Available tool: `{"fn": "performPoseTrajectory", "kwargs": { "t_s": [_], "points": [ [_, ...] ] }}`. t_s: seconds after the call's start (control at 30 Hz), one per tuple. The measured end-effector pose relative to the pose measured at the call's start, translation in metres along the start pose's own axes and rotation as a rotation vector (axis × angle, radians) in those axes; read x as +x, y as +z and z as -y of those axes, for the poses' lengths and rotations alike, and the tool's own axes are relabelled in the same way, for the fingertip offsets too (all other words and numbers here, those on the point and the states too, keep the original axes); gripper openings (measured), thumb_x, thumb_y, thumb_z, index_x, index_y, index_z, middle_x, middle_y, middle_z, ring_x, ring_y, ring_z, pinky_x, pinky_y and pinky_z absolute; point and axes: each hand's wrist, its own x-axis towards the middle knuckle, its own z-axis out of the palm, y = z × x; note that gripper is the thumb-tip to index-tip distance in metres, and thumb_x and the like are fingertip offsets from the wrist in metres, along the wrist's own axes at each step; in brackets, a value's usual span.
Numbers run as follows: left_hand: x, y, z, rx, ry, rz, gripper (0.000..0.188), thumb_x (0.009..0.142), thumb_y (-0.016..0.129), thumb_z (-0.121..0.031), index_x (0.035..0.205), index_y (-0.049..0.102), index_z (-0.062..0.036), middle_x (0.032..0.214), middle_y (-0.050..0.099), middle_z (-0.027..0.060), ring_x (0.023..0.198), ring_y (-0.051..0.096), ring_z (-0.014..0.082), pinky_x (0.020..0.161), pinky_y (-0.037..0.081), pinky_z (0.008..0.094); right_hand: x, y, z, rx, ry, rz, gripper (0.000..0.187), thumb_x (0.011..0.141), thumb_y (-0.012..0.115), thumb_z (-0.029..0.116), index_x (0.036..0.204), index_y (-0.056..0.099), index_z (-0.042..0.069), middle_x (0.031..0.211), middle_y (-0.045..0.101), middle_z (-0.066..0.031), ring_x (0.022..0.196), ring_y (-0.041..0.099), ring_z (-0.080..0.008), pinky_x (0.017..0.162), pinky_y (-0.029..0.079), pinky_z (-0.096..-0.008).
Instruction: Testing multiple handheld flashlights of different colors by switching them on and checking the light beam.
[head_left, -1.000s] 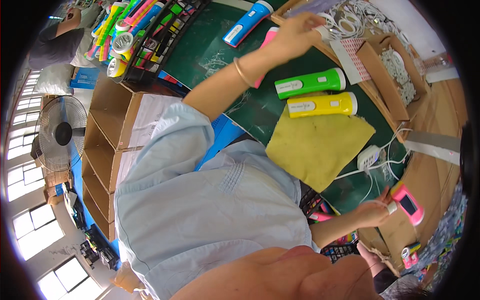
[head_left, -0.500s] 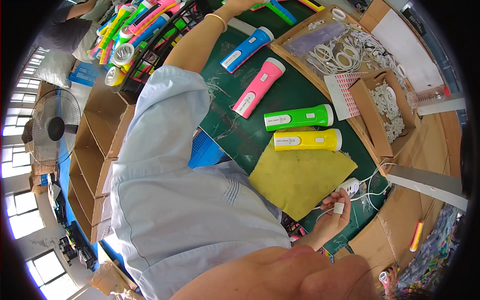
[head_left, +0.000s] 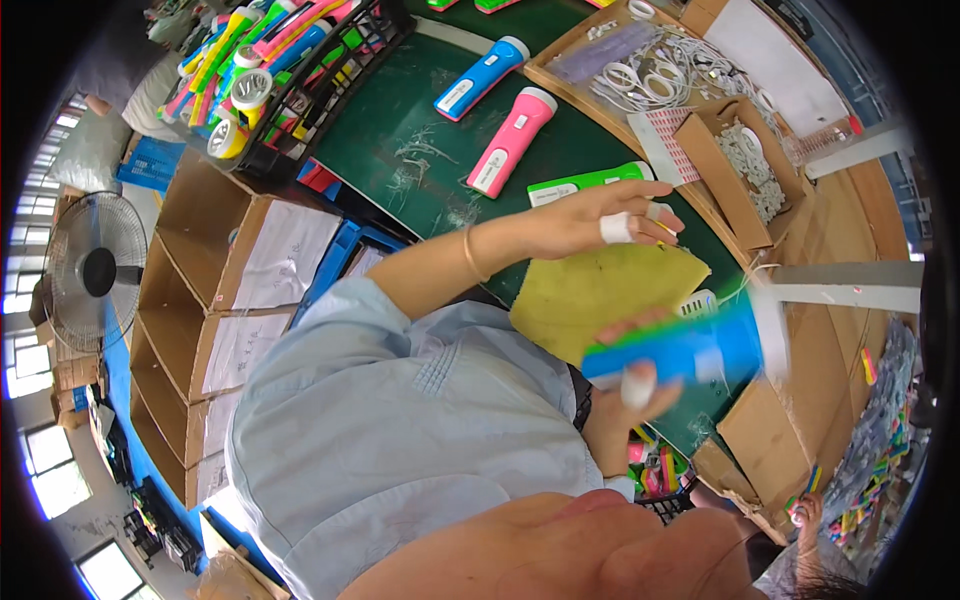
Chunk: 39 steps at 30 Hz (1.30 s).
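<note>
My left hand (head_left: 600,222), with a bracelet at the wrist and white tape on a finger, lies over a yellow flashlight (head_left: 665,229). Its fingers bend around the body, which they mostly hide; one finger stretches across the green flashlight (head_left: 575,188). Smeared by motion, a blue flashlight with a green side and white head (head_left: 715,345) is in my right hand (head_left: 648,388), raised nearer me than the yellow-green cloth (head_left: 590,290). A pink flashlight (head_left: 512,142) and another blue flashlight (head_left: 482,78) lie farther off on the green tabletop (head_left: 385,140).
A black basket (head_left: 300,105) heaped with colourful flashlights stands far left. Along the right edge are a wooden tray of white cables (head_left: 660,80), a carton of small white parts (head_left: 755,170) and a power strip (head_left: 697,303). Cardboard bins (head_left: 205,235) and another person's hand (head_left: 808,515) also show.
My left hand has come back from the table's far end to the yellow flashlight. My right hand, seen without a flashlight before, now holds a blue one. The view has shifted slightly.
</note>
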Motion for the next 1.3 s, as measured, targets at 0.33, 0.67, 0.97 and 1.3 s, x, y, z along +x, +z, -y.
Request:
{"fn": "performPoseTrajectory", "kwargs": {
  "t_s": [0.33,0.67,0.97,1.3],
  "points": [
    [-0.022,0.039,0.030,-0.270,-0.227,-0.320,0.038,0.087,0.053,-0.030,0.111,0.042,-0.0027,0.090,0.057,0.0101,0.078,0.060,0.0187,0.073,0.051,0.0316,-0.012,-0.046,-0.036,-0.546,0.004,0.277,0.041,0.088,0.052,0.014,0.122,0.040,-0.006,0.099,0.055,-0.0112,0.089,0.054,-0.0169,0.078,0.043,-0.0267],
    [0.005,0.048,0.020,-0.439,-0.469,-0.287,0.037,0.087,0.051,-0.036,0.109,0.045,-0.0069,0.082,0.056,0.0081,0.060,0.057,0.0167,0.053,0.049,0.0283,-0.015,-0.066,-0.037,-0.602,0.067,-0.102,0.028,0.090,0.046,0.012,0.115,0.053,0.003,0.069,0.050,-0.0002,0.056,0.042,-0.0044,0.049,0.032,-0.0190],
    [0.013,0.034,0.028,-0.006,-0.349,-0.358,0.032,0.081,0.051,-0.016,0.109,0.047,-0.0027,0.084,0.056,0.0094,0.075,0.059,0.0195,0.066,0.051,0.0329,0.000,-0.077,-0.014,-0.339,0.337,0.006,0.028,0.089,0.051,0.016,0.111,0.058,-0.001,0.076,0.053,0.0006,0.060,0.044,-0.0037,0.050,0.033,-0.0166],
    [0.042,0.000,0.053,1.737,0.034,-0.847,0.076,0.069,0.068,-0.023,0.123,0.024,0.0068,0.108,0.045,0.0310,0.085,0.054,0.0435,0.072,0.046,0.0434,0.026,-0.072,-0.024,-0.219,0.223,-0.057,0.015,0.081,0.061,0.005,0.095,0.062,-0.002,0.083,0.059,-0.0038,0.067,0.049,-0.0070,0.058,0.037,-0.0177]
  ]
}}
